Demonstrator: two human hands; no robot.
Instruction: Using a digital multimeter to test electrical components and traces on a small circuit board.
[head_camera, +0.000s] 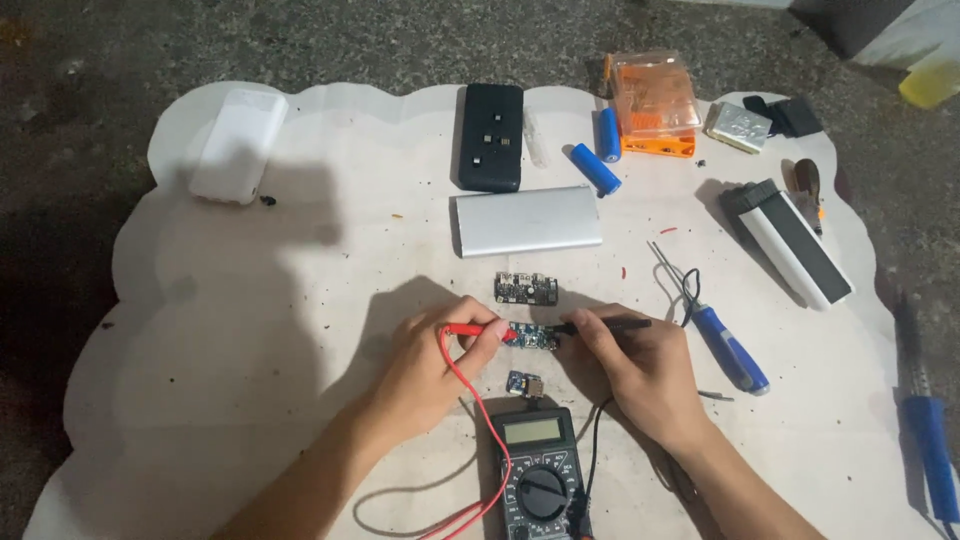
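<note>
Centrally, a small blue circuit board (530, 337) is being probed on a scalloped white mat (240, 330).

- The left hand (430, 365) is closed around a red probe (478, 329), whose tip is laid on the board's left end.
- The right hand (640, 370) is closed around a black probe (605, 324), whose tip is set on the board's right end.
- The step in hand is judged to be a two-point measurement; steady tip contact would be called for while the multimeter (538, 470), just below the hands, is read.
- A second board (526, 289) lies just above and a smaller one (525, 384) just below.
- A silver power bank case (528, 220) and blue cells (600, 155) are seen farther up the mat.
</note>
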